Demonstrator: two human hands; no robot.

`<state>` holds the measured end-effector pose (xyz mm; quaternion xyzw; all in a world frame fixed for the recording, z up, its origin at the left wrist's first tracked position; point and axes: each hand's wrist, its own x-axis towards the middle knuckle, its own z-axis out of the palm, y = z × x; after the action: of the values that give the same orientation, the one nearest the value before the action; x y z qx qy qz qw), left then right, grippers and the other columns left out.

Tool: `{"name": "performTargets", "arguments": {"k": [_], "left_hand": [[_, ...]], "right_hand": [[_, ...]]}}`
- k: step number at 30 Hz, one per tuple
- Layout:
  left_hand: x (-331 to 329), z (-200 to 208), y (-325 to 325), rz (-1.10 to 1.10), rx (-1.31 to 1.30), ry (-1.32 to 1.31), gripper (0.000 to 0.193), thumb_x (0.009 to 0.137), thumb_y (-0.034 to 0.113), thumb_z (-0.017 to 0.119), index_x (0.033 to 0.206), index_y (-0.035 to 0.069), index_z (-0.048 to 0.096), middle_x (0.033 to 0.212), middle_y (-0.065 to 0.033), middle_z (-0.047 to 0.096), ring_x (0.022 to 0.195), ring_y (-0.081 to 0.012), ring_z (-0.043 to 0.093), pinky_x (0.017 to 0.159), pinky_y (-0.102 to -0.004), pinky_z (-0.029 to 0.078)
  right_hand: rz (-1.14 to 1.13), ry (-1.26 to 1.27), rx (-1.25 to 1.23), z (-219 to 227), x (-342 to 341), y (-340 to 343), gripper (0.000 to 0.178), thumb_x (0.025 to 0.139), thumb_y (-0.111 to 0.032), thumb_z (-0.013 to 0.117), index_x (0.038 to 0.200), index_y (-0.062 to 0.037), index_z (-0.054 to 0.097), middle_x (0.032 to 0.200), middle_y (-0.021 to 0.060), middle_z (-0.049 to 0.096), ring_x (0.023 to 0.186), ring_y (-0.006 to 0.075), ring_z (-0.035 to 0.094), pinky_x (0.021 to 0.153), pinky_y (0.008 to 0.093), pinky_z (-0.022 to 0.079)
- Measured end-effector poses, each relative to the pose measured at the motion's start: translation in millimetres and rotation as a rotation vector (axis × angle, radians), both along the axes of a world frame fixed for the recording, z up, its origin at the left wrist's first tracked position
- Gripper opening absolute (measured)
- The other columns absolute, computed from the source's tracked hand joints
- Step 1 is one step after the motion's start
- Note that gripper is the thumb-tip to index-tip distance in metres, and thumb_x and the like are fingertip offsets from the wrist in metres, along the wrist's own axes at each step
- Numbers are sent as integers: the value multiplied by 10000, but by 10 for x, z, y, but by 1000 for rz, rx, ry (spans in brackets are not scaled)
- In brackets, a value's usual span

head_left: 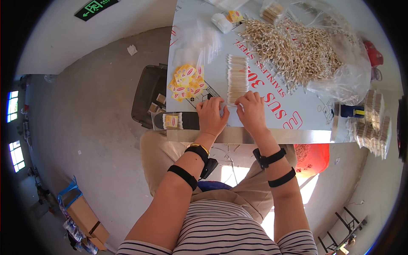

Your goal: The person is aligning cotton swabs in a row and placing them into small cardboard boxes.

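A neat row of cotton swabs (pixel 238 78) lies side by side on the table, running away from me. At its near end my left hand (pixel 211 117) is closed, thumb and fingertips on the left tips of the nearest swabs. Opposite it, my right hand (pixel 253 112) has its curled fingertips at the right tips. The fingers partly hide these swabs. Left of my left hand, a dark strip (pixel 191 120) carries a small packed bundle of swabs with a yellow label (pixel 172 121). Loose yellow-and-white labels (pixel 187 81) lie piled beyond it.
A big heap of loose swabs (pixel 293 49) spills from a clear plastic bag (pixel 346 80) at the far right. Clear plastic sleeves (pixel 197 40) lie far left. Packed swab bundles (pixel 373 127) stack at the right edge. A dark bin (pixel 146 95) stands left of the table.
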<state>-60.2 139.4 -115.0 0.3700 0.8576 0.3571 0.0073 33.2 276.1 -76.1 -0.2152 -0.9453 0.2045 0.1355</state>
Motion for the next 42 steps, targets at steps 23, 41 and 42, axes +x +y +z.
{"name": "performTargets", "arguments": {"k": [23,41,42], "left_hand": [[-5,38,-25,-31,31,-36,234,838,190,708,1054,140,634,837,9,556,842,-201,571,924,-398,349],[303,616,-724,-148,237,-303,133,825,255,842,885,164,766,938,16,567,956,-200,529,954,-405,311],[338,654,-750,-137,239,-330,135,833,255,839,888,156,765,935,15,568,956,-200,532,956,-406,312]], "right_hand": [[143,-35,113,62,-93,160,138,770,-83,766,868,-121,675,958,51,571,994,264,559,873,410,425],[87,4,-453,622,646,-542,75,870,-100,742,936,-71,721,889,98,673,869,279,629,842,403,459],[86,9,-448,644,691,-574,75,870,-100,742,936,-71,721,889,98,673,869,279,629,842,403,459]]}}
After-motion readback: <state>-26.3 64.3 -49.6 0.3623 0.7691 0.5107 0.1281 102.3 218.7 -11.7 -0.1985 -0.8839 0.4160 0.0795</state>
